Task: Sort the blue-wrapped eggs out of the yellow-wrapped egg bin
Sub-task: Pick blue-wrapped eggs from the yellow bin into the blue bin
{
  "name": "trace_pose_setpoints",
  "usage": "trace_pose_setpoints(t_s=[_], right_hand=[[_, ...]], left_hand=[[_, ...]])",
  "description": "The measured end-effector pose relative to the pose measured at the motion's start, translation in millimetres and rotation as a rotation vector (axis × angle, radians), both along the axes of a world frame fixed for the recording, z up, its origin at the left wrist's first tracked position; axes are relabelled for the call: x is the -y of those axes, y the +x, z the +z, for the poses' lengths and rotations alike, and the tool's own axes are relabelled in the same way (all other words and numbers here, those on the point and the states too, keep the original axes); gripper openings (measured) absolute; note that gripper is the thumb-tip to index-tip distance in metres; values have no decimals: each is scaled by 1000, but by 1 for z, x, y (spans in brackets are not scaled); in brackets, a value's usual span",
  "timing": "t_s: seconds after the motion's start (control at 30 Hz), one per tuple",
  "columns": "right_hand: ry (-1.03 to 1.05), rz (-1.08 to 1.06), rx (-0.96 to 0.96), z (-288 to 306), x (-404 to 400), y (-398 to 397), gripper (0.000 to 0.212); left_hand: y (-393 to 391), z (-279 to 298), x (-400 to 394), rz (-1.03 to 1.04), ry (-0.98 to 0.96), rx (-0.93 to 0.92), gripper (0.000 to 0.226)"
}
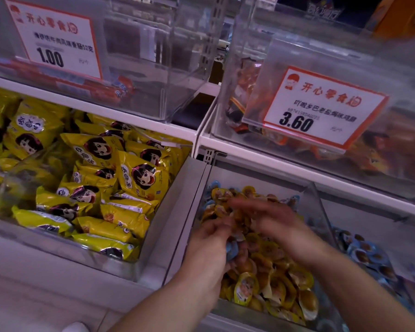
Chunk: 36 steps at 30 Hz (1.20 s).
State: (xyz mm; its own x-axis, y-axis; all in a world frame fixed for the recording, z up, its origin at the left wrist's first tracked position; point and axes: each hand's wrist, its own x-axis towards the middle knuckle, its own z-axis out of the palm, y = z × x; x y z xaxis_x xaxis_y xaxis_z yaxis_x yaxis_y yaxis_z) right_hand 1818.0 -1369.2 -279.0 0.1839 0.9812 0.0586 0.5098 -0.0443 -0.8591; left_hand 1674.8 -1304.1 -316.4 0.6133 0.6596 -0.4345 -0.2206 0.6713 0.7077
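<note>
Seen from above, two bare hands inside a clear bin point(321, 207) of yellow-wrapped eggs point(268, 279) on the lower shelf of a shop display. Left hand point(209, 248) at the bin's left wall, fingers curled round a small clutch of blue-wrapped eggs point(232, 249), blue edges showing between palm and fingertips. Right hand point(271, 219) blurred, just beside the left and a little further back, hovering over the pile with fingers loosely spread; cannot tell whether anything is pinched between them. More blue-wrapped pieces scattered along the bin's far edge and left wall, mixed among the yellow ones. To the right, past the bin's clear side wall, a neighbouring bin point(369, 257) of blue-wrapped eggs only. To the left, a larger bin of yellow snack packets point(91, 183) printed with a cartoon girl's face. On the upper shelf, clear boxes with two white and orange price cards: 1.00 card point(53, 39) at the left, 3.60 card point(321, 109) at the right, orange packets behind it. White shoe tip point(76, 327) at the bottom edge, on the floor
</note>
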Motion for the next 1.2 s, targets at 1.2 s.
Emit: trace_pose_setpoints(t_s=[1.2], right_hand=[[-140,-101,451,-3,-71,44,20]], left_hand=[[1,-4,-2,-44,79,-32,16]])
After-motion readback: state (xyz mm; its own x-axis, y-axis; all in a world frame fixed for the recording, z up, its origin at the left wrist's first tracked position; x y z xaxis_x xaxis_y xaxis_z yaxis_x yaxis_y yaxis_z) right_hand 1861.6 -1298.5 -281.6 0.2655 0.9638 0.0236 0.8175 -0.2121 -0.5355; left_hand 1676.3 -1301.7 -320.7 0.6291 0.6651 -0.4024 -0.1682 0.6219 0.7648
